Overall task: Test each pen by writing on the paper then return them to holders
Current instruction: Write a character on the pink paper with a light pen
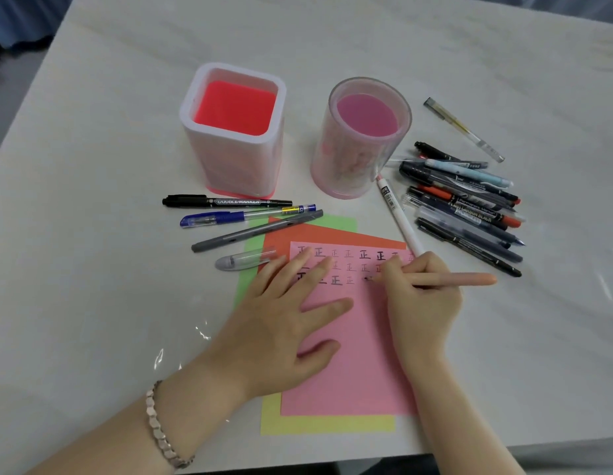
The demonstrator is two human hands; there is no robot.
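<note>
The left hand (284, 320) lies flat on the pink sheet of paper (349, 371), palm down, fingers straight and spread, pressing the sheet against the white marble-patterned table (127, 303). The right hand (421, 296) pinches a peach-coloured plastic pen (462, 279) between thumb and curled fingers; the barrel points to the right, nearly level, and the tip meets the pink sheet at the end of the third row of handwritten marks (336, 280). The pink sheet is the top layer of a stack: an orange sheet (298, 234) and a light-green sheet (332, 222) project beyond its far edge, and a yellow sheet (325, 425) projects beyond its near edge. A square white plastic holder with a red floor (243, 166) stands upright beyond the stack, to the left. A round translucent holder with a pink floor (343, 173) stands upright just beside it, to the right. Four items lie left of the stack, fanned out: a black double-ended marker (226, 201), a blue ballpoint pen (247, 214), a grey pen (257, 231) and a clear plastic pen or cap (245, 258); which of the two cannot be told. A slim white pen (399, 217) lies between the round holder and the right hand. A loose pile of dark, blue and orange-tipped pens (466, 204) lies to the right, and a clear pen with a yellow core (464, 130) lies apart beyond it. A metal link bracelet (161, 426) encircles the left wrist.
</note>
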